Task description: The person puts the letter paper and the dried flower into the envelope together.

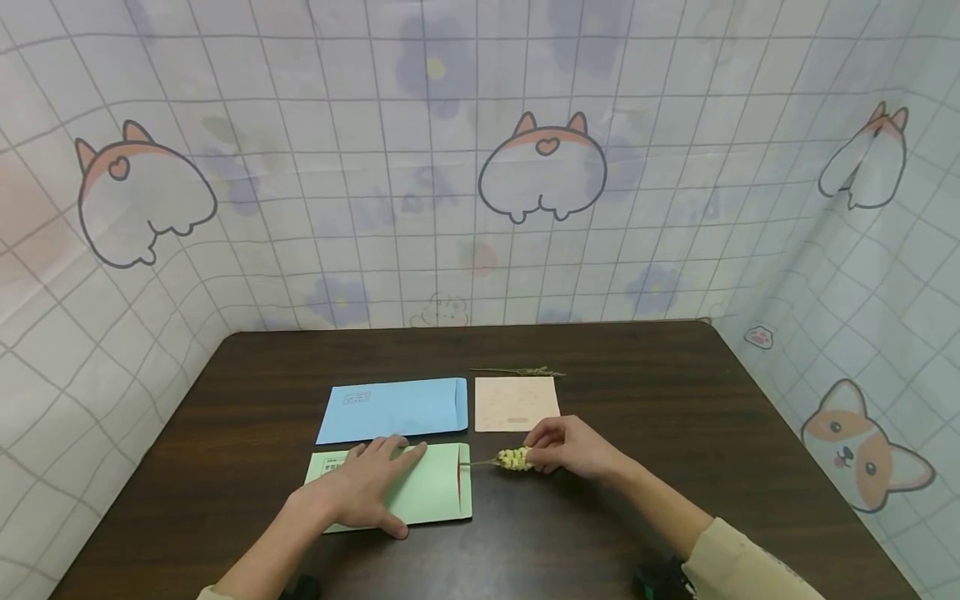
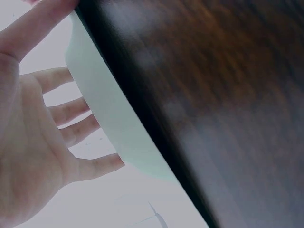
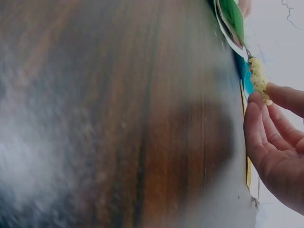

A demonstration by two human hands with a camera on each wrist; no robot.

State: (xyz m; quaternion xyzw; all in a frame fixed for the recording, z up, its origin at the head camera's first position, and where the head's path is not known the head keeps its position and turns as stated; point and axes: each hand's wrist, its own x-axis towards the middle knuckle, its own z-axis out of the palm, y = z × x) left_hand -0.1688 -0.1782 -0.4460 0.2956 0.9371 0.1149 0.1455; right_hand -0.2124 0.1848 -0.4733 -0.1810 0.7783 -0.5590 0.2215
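A pale green envelope (image 1: pixel 435 487) lies on the table, its open end towards the right. My left hand (image 1: pixel 356 492) rests flat on it with the fingers spread; the left wrist view has that palm beside the envelope's edge. Between thumb and fingertips, my right hand (image 1: pixel 576 450) pinches the yellow head of a dried flower sprig (image 1: pixel 513 459). Its thin stem points left and goes into the mouth of the green envelope, where the tip is hidden. In the right wrist view the yellow head (image 3: pixel 258 78) shows just beyond the fingertips.
Behind the green envelope lies a blue envelope (image 1: pixel 405 412). Right of that is a beige card or envelope (image 1: pixel 516 404), with a thin dried green sprig (image 1: pixel 525 371) along its far edge. The dark wooden table (image 1: pixel 675 392) meets a patterned cloth backdrop (image 1: pixel 360 208).
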